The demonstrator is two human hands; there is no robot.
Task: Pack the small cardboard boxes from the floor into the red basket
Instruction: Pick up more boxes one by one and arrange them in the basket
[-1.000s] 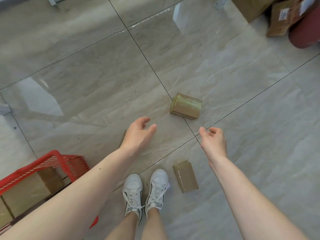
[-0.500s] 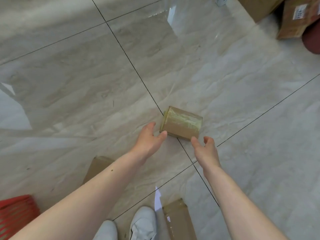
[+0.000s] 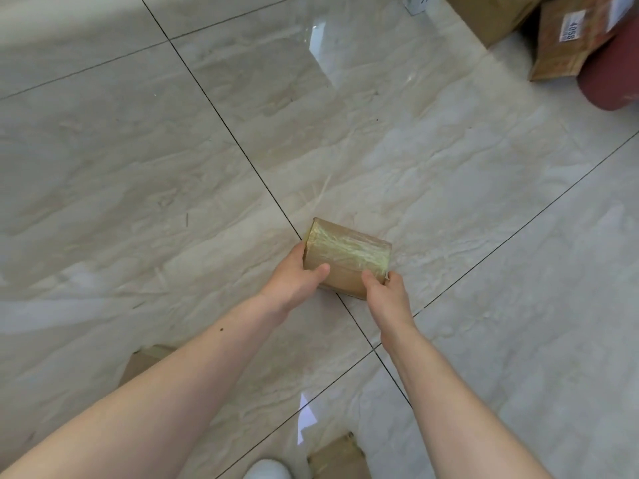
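Cardboard, tape-wrapped: the small box sits on the pale tiled floor, right at a crossing of the dark grout lines, centre of view. You've got both hands on it. Your left hand is clamped on the box's left end, thumb across the near top edge, fingers wrapped round the far side. Your right hand pinches the near right corner, thumb on top, fingers curled round the right end. Can't tell if the box is off the floor yet or just resting on it.

Two more small boxes near you: one partly hidden behind your left forearm at lower left, another at the bottom edge, just right of your white shoe. Both lie flat on the floor, well apart from the one you're holding.

Top right: a labelled carton leans by a dark red rounded object, w/ a bigger brown carton behind it. Red basket is out of shot.
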